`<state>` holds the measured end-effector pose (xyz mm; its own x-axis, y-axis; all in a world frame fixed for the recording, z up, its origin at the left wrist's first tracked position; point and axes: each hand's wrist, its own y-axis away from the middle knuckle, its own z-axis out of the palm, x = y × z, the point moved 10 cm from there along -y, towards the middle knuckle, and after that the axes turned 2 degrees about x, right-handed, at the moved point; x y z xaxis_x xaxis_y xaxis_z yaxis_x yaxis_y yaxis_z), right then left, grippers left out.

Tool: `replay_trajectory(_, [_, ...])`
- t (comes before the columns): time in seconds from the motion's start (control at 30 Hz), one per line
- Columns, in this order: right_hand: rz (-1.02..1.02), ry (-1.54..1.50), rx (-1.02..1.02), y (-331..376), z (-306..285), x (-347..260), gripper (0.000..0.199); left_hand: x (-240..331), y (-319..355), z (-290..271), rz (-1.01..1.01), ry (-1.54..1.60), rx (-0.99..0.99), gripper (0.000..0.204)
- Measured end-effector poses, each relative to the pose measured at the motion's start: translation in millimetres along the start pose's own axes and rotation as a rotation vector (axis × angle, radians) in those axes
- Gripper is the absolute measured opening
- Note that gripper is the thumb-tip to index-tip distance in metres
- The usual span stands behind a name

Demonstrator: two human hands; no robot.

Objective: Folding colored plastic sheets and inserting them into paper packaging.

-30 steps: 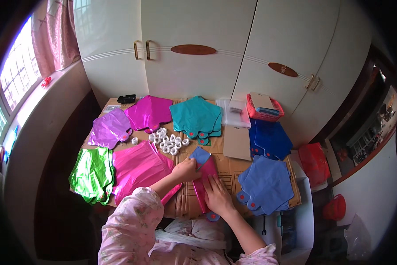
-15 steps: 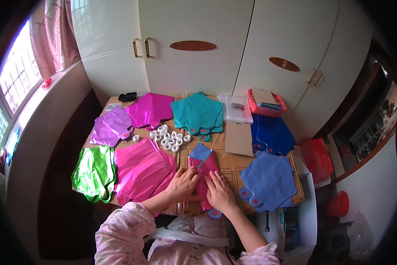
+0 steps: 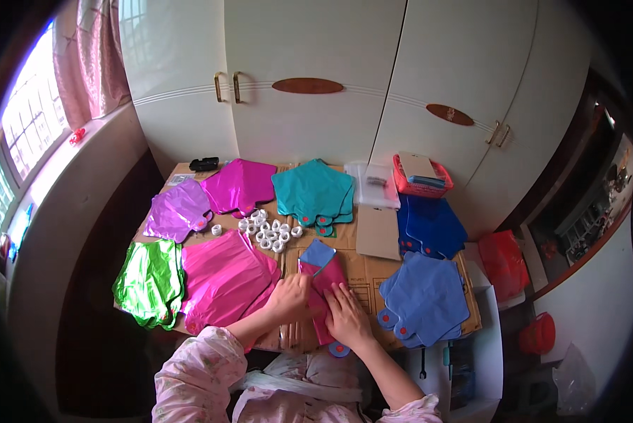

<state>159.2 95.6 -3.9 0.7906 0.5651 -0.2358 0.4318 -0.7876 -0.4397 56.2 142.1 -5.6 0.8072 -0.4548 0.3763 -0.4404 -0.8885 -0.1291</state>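
Observation:
A flat foil balloon point(image 3: 332, 273), pink on its folded sides and blue at its upper end point(image 3: 318, 252), lies folded into a narrow strip in front of me. Its round blue tab point(image 3: 339, 350) sticks out at the near end. My right hand point(image 3: 349, 317) rests flat on the strip's right side, fingers spread. At the left edge my left hand point(image 3: 290, 299) is closed, its fingers curled inward; whatever they pinch is hidden. Just left lies a stack of pink foil balloons point(image 3: 225, 278), close to my left wrist.
Around the cardboard-covered table point(image 3: 341, 247) lie green point(image 3: 149, 282), lilac point(image 3: 178, 209), magenta point(image 3: 239, 185), teal point(image 3: 314, 190), dark blue point(image 3: 432, 224) and light blue point(image 3: 427, 296) foil stacks. Small white rings point(image 3: 268, 233) cluster centrally. A red basket point(image 3: 422, 189) stands back right.
My left hand has curled tighter and shifted slightly left off the folded strip. My right hand stays flat on it. The whole view has tilted up a little.

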Motion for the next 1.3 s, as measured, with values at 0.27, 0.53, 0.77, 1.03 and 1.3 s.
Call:
replay_trajectory(0.27, [-0.023,-0.009,0.014,-0.2,0.2,-2.5,0.049,-45.7,-59.5,17.9,-0.146,0.287,-0.152,0.037])
replay_trajectory(0.53, [-0.038,-0.013,0.045,0.3,-2.3,-3.6,0.047,-50.2,-61.8,21.7,-0.243,0.186,-0.166,0.043])
replay_trajectory(0.77, [-0.038,0.006,0.029,1.3,-3.7,-4.2,0.046,-47.7,-72.8,32.5,-0.232,0.136,-0.223,0.05])
replay_trajectory(1.03, [-0.037,-0.008,0.049,1.4,-5.0,-4.8,0.045,-35.6,-72.8,22.2,-0.134,0.145,-0.039,0.039])
replay_trajectory(1.3, [-0.056,-0.015,0.006,2.1,0.1,-5.2,0.043,-48.3,-67.1,19.5,-0.147,0.157,-0.087,0.027])
